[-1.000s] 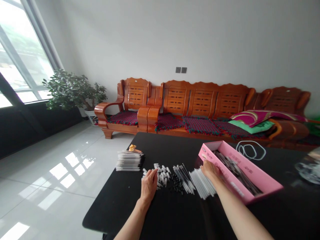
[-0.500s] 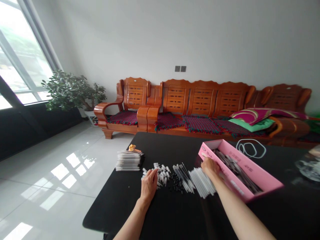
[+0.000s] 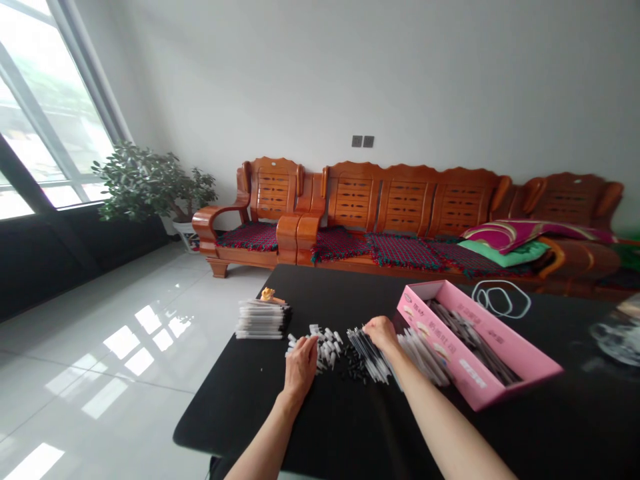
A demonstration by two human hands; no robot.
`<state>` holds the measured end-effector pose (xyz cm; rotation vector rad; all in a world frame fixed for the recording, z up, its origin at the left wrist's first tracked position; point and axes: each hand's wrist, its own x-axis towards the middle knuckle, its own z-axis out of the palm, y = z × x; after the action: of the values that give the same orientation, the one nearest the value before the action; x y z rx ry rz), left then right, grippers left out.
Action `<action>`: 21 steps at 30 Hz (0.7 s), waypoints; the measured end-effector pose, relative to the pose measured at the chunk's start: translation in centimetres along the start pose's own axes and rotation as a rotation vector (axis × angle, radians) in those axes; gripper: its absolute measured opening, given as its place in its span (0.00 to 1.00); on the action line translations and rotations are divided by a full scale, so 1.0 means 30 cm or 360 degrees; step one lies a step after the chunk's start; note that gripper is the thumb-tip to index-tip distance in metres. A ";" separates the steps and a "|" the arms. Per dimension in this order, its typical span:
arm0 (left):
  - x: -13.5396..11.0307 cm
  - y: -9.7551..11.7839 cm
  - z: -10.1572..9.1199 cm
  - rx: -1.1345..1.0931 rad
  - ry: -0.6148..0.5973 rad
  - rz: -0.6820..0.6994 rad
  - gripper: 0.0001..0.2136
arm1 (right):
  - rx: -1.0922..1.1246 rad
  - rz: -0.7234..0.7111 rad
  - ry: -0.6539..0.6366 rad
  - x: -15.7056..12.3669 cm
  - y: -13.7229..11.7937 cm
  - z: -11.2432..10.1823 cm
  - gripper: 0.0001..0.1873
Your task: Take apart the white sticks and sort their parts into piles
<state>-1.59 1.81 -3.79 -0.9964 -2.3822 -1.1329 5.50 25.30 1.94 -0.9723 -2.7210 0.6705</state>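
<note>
My left hand [image 3: 301,365] is closed, its fingers curled at the left edge of a pile of white pen caps [image 3: 329,348]; anything inside it is hidden. My right hand [image 3: 382,333] pinches at the tip end of a row of dark pen refills [image 3: 369,357]. Small black plugs [image 3: 354,365] lie scattered between caps and refills. Partly under my right forearm is a bundle of whitish pen barrels [image 3: 424,357]. A neat stack of pens [image 3: 260,320] lies at the left of the table.
A long pink box [image 3: 500,337] holding dark-grey sticks stands on the black table [image 3: 320,427] at right. Behind it lies a white loop of cord [image 3: 501,298]. A small orange figure [image 3: 268,294] sits behind the pen stack. Beyond is a wooden sofa [image 3: 350,200].
My right hand has moved left, from the pen barrels beside the pink box to the tips of the refills. My left hand has stayed by the caps.
</note>
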 end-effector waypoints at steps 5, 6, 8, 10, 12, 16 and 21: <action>0.001 0.004 -0.002 0.0006 0.0002 0.0000 0.14 | -0.0103 -0.0013 0.0070 -0.063 0.064 -0.036 0.10; 0.001 0.003 -0.001 0.0002 0.0006 -0.0003 0.14 | -0.0137 -0.0010 0.0080 -0.086 0.081 -0.047 0.10; 0.001 0.002 0.001 -0.0008 0.0009 -0.0015 0.14 | -0.0202 -0.0001 0.0076 -0.138 0.109 -0.061 0.08; 0.002 0.000 0.003 -0.0022 0.0014 -0.0027 0.14 | -0.0242 -0.0010 0.0055 -0.192 0.127 -0.059 0.07; 0.001 -0.001 0.004 -0.0039 0.0013 -0.0030 0.15 | -0.0259 -0.0044 0.0049 -0.237 0.139 -0.042 0.06; 0.000 -0.002 0.005 -0.0039 -0.0006 -0.0029 0.15 | -0.0207 -0.0170 0.0078 -0.291 0.169 0.017 0.15; 0.000 -0.002 0.003 -0.0024 -0.0018 -0.0037 0.15 | -0.0148 -0.0253 0.0143 -0.299 0.195 0.080 0.22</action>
<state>-1.64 1.87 -3.87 -0.9853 -2.4033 -1.1580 14.95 22.75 -3.06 -0.7743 -2.7340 0.4641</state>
